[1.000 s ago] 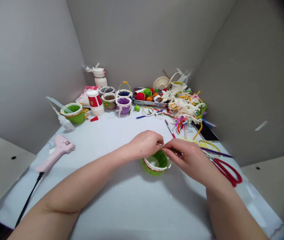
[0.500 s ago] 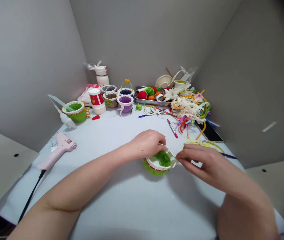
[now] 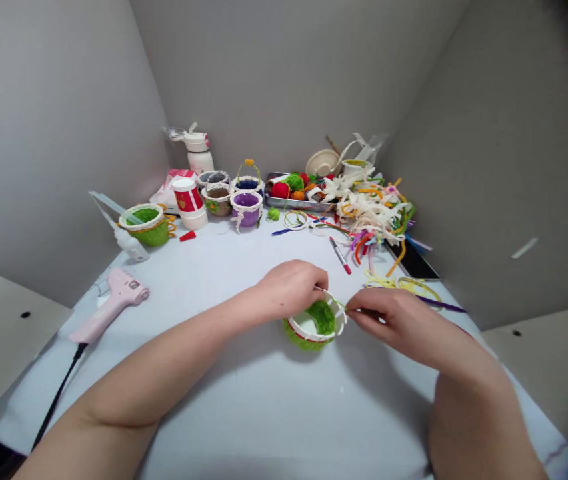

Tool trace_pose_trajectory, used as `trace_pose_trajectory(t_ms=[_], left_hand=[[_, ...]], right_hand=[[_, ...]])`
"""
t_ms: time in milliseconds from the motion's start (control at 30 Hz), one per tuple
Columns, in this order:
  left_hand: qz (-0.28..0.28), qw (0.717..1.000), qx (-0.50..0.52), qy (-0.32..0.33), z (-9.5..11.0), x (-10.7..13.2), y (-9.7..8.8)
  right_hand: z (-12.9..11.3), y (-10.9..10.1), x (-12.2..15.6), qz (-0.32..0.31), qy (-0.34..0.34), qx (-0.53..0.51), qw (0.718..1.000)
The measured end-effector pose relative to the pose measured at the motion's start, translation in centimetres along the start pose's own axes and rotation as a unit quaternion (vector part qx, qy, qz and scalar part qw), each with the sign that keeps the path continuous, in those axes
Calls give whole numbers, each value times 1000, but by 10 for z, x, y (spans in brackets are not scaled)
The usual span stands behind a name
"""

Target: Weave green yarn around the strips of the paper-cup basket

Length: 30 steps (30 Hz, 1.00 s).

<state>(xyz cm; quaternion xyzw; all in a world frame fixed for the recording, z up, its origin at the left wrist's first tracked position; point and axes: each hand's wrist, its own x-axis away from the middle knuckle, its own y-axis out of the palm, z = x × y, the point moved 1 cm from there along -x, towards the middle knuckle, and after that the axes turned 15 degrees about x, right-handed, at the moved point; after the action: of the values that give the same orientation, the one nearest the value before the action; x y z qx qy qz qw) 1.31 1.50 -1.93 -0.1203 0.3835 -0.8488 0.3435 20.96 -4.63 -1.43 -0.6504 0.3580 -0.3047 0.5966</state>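
Observation:
A small cup wrapped in green yarn (image 3: 313, 327) with a white rim lies on the white table (image 3: 244, 400) between my hands. My left hand (image 3: 291, 288) is closed on the cup's far rim, steadying it. My right hand (image 3: 389, 320) is to the right of the cup, its fingers pinched on a thin green strand that runs to the rim. The fingertips of both hands nearly meet above the rim.
A pink glue gun (image 3: 114, 300) lies at the left with its black cord. Several finished yarn cups (image 3: 247, 203), a red paper cup (image 3: 188, 200), a tray of yarn balls (image 3: 294, 190), pipe cleaners (image 3: 374, 227), a red pen (image 3: 340, 257) and a bottle (image 3: 199, 152) crowd the back.
My right hand drew away from the cup to the right, pulling the strand, then came back a little toward the rim. The left hand stayed on the cup.

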Motion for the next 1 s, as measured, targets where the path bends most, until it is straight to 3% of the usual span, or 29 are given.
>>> trace_pose_trajectory(t_ms=[233,500,633,867,1000], left_hand=[[4,1000,-16,-4,-1,0,1],[-1,1000,-17,-1,0,0,0],[0,1000,-18,-5,0,0,-1],[3,1000,-16,-8,-1,-1,0],[2,1000,-20,-8,-2,-1,0]], right_hand=[[-6,-8,8,50,-3,-32,998],[-7,-3,13,79,-24,19,996],[-8,-3,14,66,-22,12,997],[-4,-2,15,36,81,18,996],[-1,0,15,35,63,7,997]])
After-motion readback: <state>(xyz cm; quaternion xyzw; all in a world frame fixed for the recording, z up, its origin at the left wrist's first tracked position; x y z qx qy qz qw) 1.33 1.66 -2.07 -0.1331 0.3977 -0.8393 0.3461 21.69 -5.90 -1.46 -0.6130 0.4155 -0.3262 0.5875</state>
